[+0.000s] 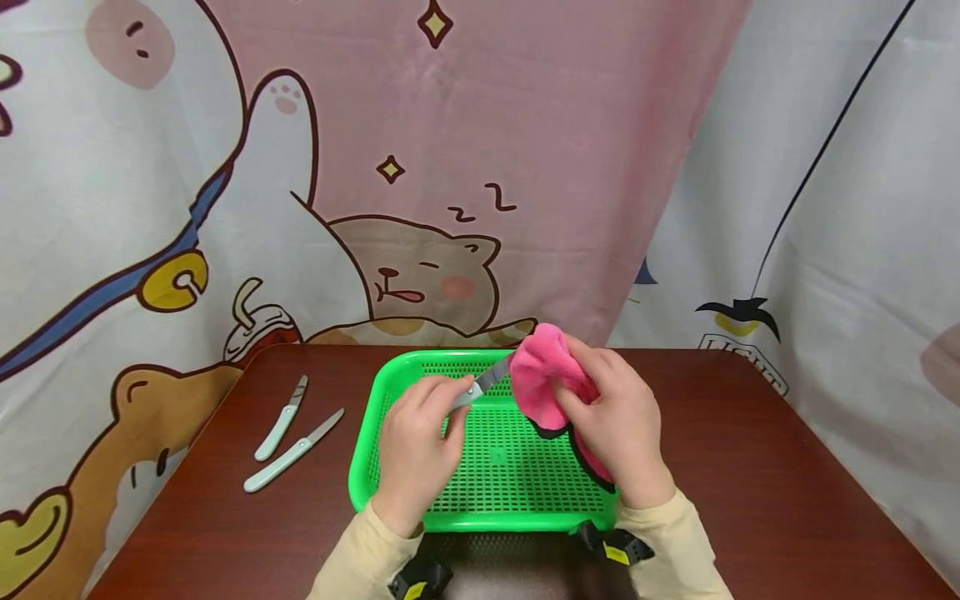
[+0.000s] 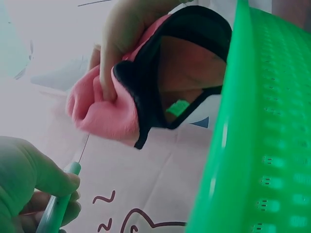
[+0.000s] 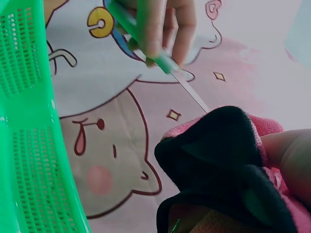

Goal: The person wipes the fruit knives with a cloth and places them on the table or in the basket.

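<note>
My left hand [image 1: 422,442] grips a knife [image 1: 480,389] by its pale green handle [image 2: 59,199], above a green basket [image 1: 360,442]. The blade points up to the right, and its tip is hidden at a pink cloth [image 1: 542,379] with black edging. In my right hand [image 1: 618,417] the cloth is bunched between thumb and fingers, with one edge hanging down over the basket's right side. From the right wrist view, the bare part of the blade [image 3: 190,91] runs up to the cloth's fold [image 3: 209,145].
Two more knives with pale handles lie on the brown table left of the basket: a shorter one [image 1: 281,419] and a longer one [image 1: 294,451]. A curtain [image 1: 570,167] printed with cartoon animals hangs behind the table's far edge.
</note>
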The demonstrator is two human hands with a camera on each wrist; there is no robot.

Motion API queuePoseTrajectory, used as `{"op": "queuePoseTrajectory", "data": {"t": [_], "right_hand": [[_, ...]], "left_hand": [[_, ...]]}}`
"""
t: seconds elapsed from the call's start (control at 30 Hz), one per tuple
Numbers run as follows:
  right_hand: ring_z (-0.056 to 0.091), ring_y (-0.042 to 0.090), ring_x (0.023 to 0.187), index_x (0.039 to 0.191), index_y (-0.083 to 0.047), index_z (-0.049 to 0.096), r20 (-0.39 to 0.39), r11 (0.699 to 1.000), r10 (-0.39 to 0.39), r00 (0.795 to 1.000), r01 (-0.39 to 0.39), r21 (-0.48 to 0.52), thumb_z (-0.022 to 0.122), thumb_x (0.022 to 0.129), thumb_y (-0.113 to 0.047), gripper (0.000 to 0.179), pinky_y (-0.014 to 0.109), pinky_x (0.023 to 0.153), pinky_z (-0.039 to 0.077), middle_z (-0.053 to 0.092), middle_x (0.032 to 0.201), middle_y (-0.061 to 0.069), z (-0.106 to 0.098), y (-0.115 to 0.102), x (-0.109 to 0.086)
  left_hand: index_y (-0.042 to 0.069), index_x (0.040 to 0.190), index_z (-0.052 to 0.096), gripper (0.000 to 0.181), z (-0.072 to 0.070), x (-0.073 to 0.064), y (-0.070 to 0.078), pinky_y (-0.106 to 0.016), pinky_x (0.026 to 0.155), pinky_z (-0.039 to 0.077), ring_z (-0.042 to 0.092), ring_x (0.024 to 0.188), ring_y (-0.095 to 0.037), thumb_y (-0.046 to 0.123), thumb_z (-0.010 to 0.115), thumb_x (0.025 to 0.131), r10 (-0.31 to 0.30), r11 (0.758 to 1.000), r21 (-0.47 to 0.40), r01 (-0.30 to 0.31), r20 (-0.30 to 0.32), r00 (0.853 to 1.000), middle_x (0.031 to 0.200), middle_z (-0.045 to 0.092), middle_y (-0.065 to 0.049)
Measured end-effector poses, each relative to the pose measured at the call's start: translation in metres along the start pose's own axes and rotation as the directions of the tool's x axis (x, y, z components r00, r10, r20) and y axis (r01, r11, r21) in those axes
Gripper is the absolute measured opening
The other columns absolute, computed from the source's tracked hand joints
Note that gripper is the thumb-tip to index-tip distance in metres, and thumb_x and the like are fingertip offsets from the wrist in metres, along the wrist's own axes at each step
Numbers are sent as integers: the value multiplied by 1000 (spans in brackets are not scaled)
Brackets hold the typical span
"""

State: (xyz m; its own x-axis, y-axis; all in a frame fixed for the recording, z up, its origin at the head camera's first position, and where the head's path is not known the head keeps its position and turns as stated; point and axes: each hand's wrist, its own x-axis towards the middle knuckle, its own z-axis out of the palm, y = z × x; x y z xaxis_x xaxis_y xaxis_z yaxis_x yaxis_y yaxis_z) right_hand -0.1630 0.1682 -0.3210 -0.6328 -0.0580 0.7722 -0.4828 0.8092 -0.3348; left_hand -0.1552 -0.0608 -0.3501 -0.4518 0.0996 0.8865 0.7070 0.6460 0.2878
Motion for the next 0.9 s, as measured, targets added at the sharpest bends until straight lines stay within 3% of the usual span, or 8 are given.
{"op": "queuePoseTrajectory", "data": {"t": [0.2,0.53,0.77,0.9], "right_hand": [[59,27,84,130,-13,66,-25,995,95,995,-96,-11,80,78,-12,53,47,63,49,67,102,13,-16,13,-2],[59,31,91,134,-12,63,-95,979,192,977,-197,-44,78,82,-13,54,51,68,47,66,109,17,-39,43,-9],[57,31,90,134,-12,64,-154,977,196,968,-207,-56,79,82,-10,54,41,67,41,66,110,18,-51,58,-13],[57,31,91,134,-12,63,-186,975,194,963,-210,-72,79,82,-9,55,35,67,37,66,110,18,-57,65,-14]], "left_hand": [[8,108,74,30,0,0,-1,-38,68,54,65,83,-21,-2,78,80,-19,1000,-9,19,9,1000,95,67,-4],[7,107,74,31,0,0,-2,-38,67,53,65,82,-21,-4,78,78,-14,1000,-5,14,7,1000,94,67,-4],[8,108,74,31,-3,1,-1,-38,68,54,65,84,-21,-3,78,79,-15,1000,-6,15,35,999,95,67,-4],[8,106,73,32,-8,6,-2,-36,66,54,64,82,-20,-3,80,77,23,1000,0,-23,91,996,94,67,-4]]}}
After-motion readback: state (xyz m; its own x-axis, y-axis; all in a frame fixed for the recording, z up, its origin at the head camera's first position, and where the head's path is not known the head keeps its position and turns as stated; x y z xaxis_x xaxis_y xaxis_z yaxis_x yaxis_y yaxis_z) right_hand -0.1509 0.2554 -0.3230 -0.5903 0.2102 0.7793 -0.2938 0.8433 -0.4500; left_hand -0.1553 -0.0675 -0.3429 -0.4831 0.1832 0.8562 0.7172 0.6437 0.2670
